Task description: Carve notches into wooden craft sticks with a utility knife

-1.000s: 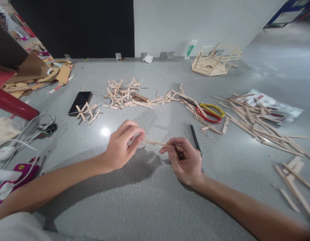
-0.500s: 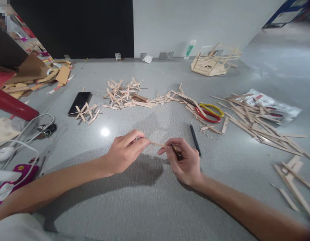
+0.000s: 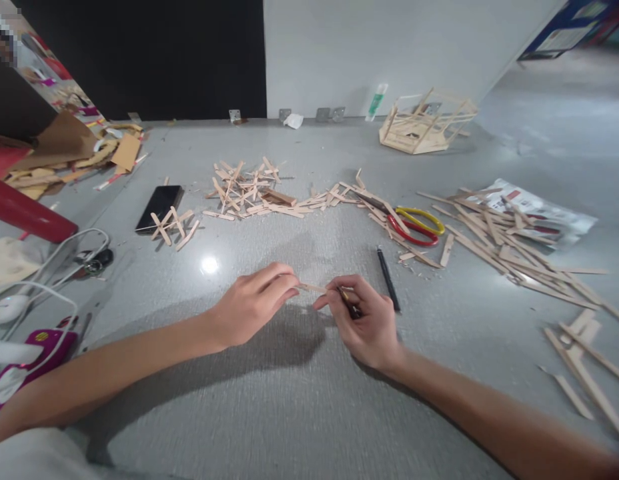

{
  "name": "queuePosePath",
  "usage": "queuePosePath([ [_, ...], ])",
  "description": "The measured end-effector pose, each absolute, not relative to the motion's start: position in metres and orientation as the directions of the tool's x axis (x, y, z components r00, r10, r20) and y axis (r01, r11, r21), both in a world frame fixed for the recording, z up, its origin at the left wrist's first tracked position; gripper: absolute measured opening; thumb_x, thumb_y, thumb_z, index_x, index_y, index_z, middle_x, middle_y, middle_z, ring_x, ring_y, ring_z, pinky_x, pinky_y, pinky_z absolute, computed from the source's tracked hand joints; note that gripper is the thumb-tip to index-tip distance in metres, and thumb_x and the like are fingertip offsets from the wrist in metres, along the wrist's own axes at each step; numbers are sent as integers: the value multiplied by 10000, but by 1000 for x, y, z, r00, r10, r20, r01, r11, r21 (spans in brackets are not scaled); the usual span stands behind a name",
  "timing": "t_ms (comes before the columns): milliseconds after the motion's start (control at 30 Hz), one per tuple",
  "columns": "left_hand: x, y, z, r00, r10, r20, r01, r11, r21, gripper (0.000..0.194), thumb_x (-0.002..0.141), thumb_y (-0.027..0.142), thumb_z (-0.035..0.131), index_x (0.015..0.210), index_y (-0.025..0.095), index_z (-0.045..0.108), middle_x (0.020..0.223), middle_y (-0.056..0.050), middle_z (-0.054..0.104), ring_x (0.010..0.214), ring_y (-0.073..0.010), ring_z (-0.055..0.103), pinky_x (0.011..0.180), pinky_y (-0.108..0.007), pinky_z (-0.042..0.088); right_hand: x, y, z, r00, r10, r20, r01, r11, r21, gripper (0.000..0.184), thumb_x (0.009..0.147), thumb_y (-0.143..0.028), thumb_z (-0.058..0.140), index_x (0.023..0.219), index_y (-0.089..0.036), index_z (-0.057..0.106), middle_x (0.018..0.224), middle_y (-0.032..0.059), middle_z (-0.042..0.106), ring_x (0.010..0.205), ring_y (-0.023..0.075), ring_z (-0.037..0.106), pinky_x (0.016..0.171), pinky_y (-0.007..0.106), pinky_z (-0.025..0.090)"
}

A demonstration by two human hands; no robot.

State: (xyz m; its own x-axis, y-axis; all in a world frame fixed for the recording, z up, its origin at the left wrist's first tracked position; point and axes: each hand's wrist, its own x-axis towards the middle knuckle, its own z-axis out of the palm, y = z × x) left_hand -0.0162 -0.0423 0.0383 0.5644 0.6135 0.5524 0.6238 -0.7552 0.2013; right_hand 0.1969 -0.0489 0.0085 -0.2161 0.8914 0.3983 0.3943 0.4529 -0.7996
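Note:
A thin wooden stick spans the small gap between my two hands, a little above the grey tabletop. My left hand is closed, thumb and fingers pinching its left end. At its other end the fingertips of my right hand press on the stick. That same hand also has a slim dark tool tucked in its curled fingers; its kind is partly hidden. Just right of my right hand lies a black pen-like tool. Red-and-yellow-handled scissors rest beyond, among wooden sticks.
Joined stick pieces pile up at centre back. A phone lies left, partly under sticks. Long sticks and a plastic packet spread on the right. A wooden frame model stands behind. Cables and a purple power strip occupy the left.
My left hand has moved right, from a looser, raised pose to a firm pinch on the stick's left end. My right hand has stayed almost still with the stick and dark tool.

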Motion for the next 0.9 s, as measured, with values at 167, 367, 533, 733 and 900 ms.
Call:
queuePosePath([
  [167,-18,-43,35,620,590,516,673,-739,36,127,966,86,410,1018,163,497,981,-39,616,646,-84,561,495,-216,421,197,-49,10,-250,892,377,371,448,-813,51,910,-197,531,933,-222,493,664,-43,713,397,39,413,399,177,319],
  [367,-19,-43,31,683,616,392,649,-758,60,191,947,32,330,1014,148,466,993,-57,591,633,-100,530,446,-244,369,197,-49,9,-267,893,362,371,442,-816,55,910,-196,533,934,-224,492,667,-39,712,398,43,415,402,178,323],
  [533,-16,-45,33,673,661,332,629,-747,215,208,958,49,304,1048,160,455,1032,-69,590,659,-102,555,475,-226,378,197,-48,8,-267,895,356,387,438,-811,44,914,-202,526,933,-222,492,664,-32,706,432,54,478,430,181,348],
  [733,-14,-44,43,519,840,158,666,-513,542,130,995,145,341,951,189,455,831,-4,624,581,-88,544,524,-211,385,194,-44,6,-246,920,304,371,379,-848,44,933,-256,504,934,-212,502,698,-15,695,455,61,499,434,189,367],
  [900,-17,-37,43,497,862,103,632,-441,638,129,959,122,371,916,187,474,745,9,602,556,-98,523,539,-224,370,190,-42,5,-203,934,294,426,354,-833,164,904,-300,547,1037,-212,507,763,6,688,599,111,624,552,220,471],
])
